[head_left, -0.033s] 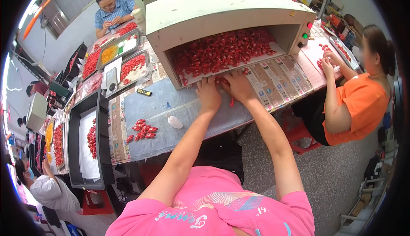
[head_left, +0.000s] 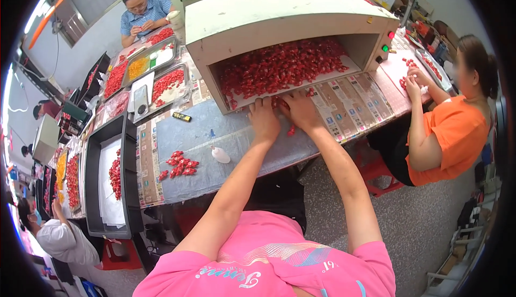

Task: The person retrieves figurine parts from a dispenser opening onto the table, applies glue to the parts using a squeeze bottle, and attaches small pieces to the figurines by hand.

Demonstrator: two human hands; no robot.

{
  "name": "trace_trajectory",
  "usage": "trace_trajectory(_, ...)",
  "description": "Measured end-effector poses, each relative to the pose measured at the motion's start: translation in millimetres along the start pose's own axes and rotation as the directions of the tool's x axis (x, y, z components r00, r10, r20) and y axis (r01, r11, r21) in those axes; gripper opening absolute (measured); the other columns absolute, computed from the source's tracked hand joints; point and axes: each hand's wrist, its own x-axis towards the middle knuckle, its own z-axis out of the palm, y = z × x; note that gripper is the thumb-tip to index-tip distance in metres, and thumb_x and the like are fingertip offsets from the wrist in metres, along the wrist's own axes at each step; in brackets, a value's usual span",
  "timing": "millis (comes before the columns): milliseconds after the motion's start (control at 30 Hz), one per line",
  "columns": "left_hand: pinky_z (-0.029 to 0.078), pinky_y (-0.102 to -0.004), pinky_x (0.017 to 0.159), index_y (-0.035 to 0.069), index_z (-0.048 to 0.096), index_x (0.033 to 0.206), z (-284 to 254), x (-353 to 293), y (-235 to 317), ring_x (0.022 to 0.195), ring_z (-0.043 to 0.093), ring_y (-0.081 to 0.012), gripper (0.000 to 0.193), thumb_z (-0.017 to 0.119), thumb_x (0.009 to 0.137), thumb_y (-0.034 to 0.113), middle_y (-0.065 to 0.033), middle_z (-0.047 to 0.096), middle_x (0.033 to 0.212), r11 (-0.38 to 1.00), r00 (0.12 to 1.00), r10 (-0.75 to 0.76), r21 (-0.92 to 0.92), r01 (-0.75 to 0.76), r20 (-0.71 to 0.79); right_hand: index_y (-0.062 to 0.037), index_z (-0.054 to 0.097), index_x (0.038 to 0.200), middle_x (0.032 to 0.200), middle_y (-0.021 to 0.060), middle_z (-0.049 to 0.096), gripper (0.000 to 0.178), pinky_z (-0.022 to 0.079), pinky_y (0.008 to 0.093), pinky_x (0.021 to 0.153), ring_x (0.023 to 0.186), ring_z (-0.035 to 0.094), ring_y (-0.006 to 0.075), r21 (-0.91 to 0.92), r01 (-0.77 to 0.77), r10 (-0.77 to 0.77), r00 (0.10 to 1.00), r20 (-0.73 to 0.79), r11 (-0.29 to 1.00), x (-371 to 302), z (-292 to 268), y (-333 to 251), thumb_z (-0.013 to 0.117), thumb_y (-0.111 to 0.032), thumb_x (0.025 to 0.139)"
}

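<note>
At the front lip of a cream box-shaped machine [head_left: 285, 12], my two hands are side by side. My left hand [head_left: 264, 118] has its fingers curled beside a cluster of small red glossy pieces [head_left: 278, 102]. From the other side, my right hand [head_left: 302, 110] closes round the same cluster with bent fingers. The fingertips and their exact contact are partly hidden. One red piece [head_left: 291, 131] lies just below the right hand. Inside the machine's opening, a broad heap of red pieces [head_left: 285, 66] rests on a white sheet.
Left of my arms are a white squeeze bottle [head_left: 220, 154], a small red pile [head_left: 181, 165] and a black-and-yellow tube [head_left: 181, 116] on the blue mat [head_left: 215, 130]. A dark grey tray [head_left: 95, 189] stands further left. Co-workers sit at right [head_left: 449, 136], far left and back left.
</note>
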Motion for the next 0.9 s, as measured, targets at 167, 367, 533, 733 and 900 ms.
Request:
trace_trajectory(167,0.040,-0.0514,0.083,0.008,0.055,0.109,1.5,-3.8,4.8,0.110,0.048,-0.0359,0.031,0.062,0.081,0.018,-0.0139,0.055,0.114,0.998,1.000,0.006,-0.070,-0.007,-0.013,-0.0120,0.066,0.098,0.094,0.0168,0.062,0.024,0.052,0.0455,0.071,0.085,0.062,0.0367,0.136,-0.192,0.192,0.981,0.015,0.972,23.2,3.1,16.9,0.065,-0.025,0.078)
trace_trajectory(367,0.038,-0.0485,0.088,0.010,0.057,0.118,-12.6,-4.6,15.2,0.114,0.048,-0.0327,0.047,0.065,0.081,0.037,-0.0107,0.057,0.119,0.995,0.996,0.069,-0.078,-0.065,0.051,-0.0138,0.062,0.112,0.102,0.0188,0.061,0.038,0.048,0.0511,0.081,0.100,0.058,0.0390,0.289,-0.152,0.230,0.938,-0.259,0.945,126.3,3.5,60.6,0.066,-0.031,0.079)
trace_trajectory(533,0.036,-0.0461,0.093,0.010,0.055,0.126,-17.4,-4.3,26.1,0.116,0.047,-0.0311,0.064,0.068,0.076,0.048,-0.0092,0.056,0.122,0.978,0.968,0.209,-0.060,-0.202,0.139,-0.0158,0.057,0.120,0.120,0.0159,0.056,0.048,0.030,0.0604,0.098,0.121,0.043,0.0375,0.138,-0.180,0.217,0.912,-0.347,0.974,157.8,45.8,94.3,0.066,-0.038,0.079)
trace_trajectory(733,0.033,-0.0456,0.099,0.007,0.047,0.134,-11.8,-5.3,8.9,0.119,0.044,-0.0331,0.081,0.072,0.071,0.051,-0.0135,0.051,0.129,0.965,0.953,0.228,-0.180,-0.193,0.201,-0.0097,0.060,0.118,0.127,0.0155,0.053,0.052,0.034,0.0541,0.098,0.122,0.043,0.0348,0.351,-0.244,0.207,0.968,0.139,0.904,77.0,-25.1,93.7,0.066,-0.042,0.078)
trace_trajectory(900,0.031,-0.0477,0.103,0.006,0.033,0.142,-17.2,-14.6,18.6,0.121,0.043,-0.0350,0.091,0.075,0.070,0.040,-0.0159,0.047,0.133,0.956,0.919,0.290,-0.130,-0.264,0.267,-0.0101,0.057,0.125,0.132,0.0191,0.049,0.061,0.033,0.0523,0.102,0.126,0.039,0.0385,-0.155,-0.354,0.382,0.896,0.227,0.922,-5.4,-58.8,67.5,0.067,-0.047,0.077)
